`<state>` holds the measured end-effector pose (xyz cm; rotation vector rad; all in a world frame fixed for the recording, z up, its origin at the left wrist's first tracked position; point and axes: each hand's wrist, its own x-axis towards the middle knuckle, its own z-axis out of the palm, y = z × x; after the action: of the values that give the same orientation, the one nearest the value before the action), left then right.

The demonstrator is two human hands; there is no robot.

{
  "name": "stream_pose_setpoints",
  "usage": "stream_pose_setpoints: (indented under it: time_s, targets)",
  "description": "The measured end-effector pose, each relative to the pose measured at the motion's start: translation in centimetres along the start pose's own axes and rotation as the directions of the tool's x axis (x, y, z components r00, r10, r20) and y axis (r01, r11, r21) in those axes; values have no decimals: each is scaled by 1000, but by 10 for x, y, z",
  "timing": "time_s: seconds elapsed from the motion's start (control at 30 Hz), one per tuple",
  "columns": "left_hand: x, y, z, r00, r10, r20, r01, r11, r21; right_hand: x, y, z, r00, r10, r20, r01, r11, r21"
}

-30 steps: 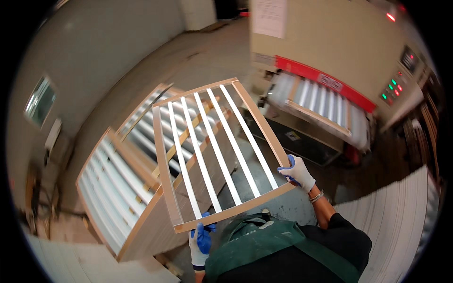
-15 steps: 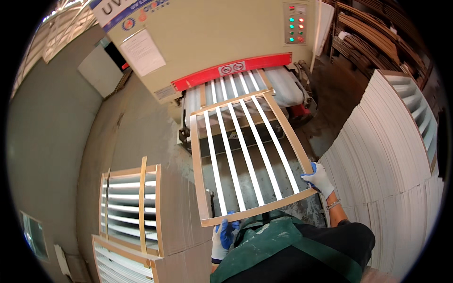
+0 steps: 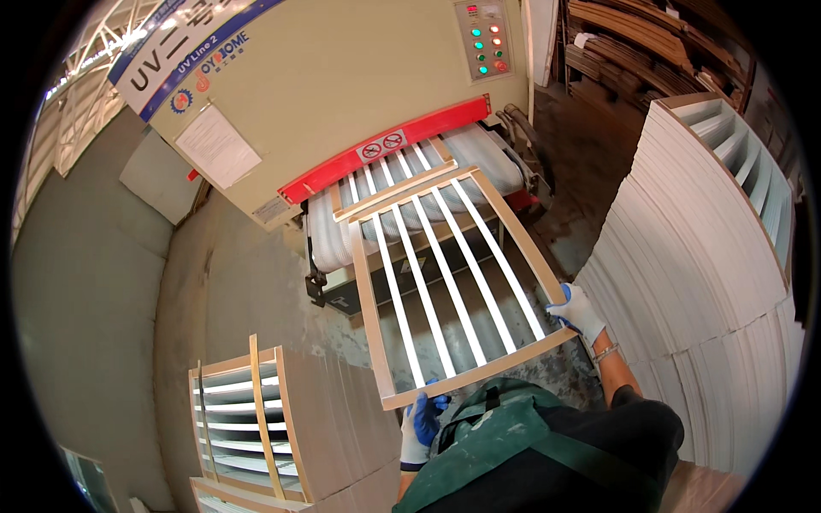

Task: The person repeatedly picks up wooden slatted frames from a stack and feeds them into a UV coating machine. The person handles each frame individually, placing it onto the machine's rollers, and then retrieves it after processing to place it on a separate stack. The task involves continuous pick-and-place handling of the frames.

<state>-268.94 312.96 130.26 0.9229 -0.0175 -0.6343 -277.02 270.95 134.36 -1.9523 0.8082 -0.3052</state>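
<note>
A slatted frame (image 3: 544, 262) with brown edges and white slats is held tilted in front of me, its far end at the conveyor. My left hand (image 3: 422, 426), in a white and blue glove, grips its near rail close to the left corner. Near the right corner, my right hand (image 3: 576, 313), gloved alike, is closed round the side rail, thumb on the inner side. Some left fingers are hidden beneath the rail. A second slatted frame (image 3: 402, 189) lies on the conveyor belt (image 3: 335, 244), partly under the machine's red guard bar (image 3: 342, 162).
The beige machine (image 3: 359, 68) stands ahead, with a lit button panel (image 3: 485, 41). On my right rises a tall stack of frames (image 3: 658, 248). A lower stack (image 3: 278, 393) with wooden strips stands to my left. Brown boards (image 3: 629, 38) lie on racks at the far right.
My view has turned, so the machine sits lower and further left. The near rail of the second frame now shows apart from the held one. Both hands keep their grip.
</note>
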Motion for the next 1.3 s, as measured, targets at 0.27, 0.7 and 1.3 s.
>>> stream_pose_setpoints:
  time_s: [0.27,0.7,1.3]
  targets:
    - [46,7,3,1000,-2,31,2,1000,22,48,-11,2,995,-101,-13,99,988,-122]
    - [77,3,4,998,-61,22,62,997,-35,112,-31,22,979,-166,115,202,823,-530]
    - [-1,-32,-27,984,-85,-155,63,987,-145,211,-44,33,974,-138,178,203,881,-428]
